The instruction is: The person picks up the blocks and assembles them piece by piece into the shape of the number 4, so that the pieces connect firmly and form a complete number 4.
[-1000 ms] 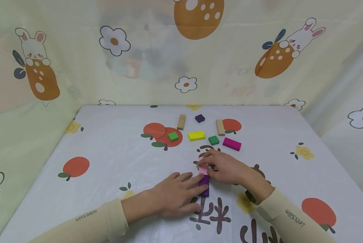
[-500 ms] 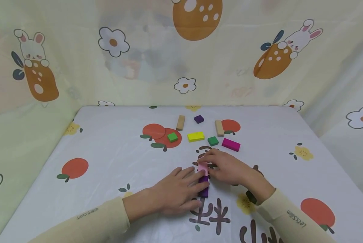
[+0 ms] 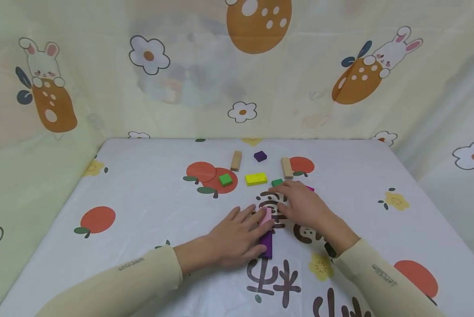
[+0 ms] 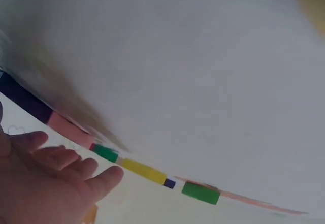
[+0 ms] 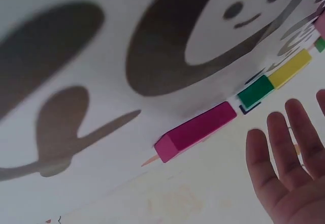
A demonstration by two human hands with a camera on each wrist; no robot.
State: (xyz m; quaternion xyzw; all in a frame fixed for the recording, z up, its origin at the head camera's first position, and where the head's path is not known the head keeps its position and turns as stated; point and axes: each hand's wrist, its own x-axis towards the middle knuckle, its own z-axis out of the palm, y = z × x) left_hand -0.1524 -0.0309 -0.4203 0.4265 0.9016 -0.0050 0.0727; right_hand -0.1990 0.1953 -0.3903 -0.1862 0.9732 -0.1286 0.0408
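On the table a long purple block and a pink block lie end to end in a line. My left hand lies over them, fingers straight and spread across their tops. To their right, my right hand reaches over the table with its fingers extended and holds nothing. Its fingertips are just in front of a dark green block. A magenta block is mostly hidden behind that hand in the head view but shows whole in the right wrist view.
Farther back lie a yellow block, a light green block, a small purple block and two plain wooden blocks, one left and one right. A patterned curtain closes off the back and sides.
My right hand has let go of the pink block and moved away, toward the green and magenta blocks. My left hand has shifted slightly forward, its fingers now covering part of the pink block.
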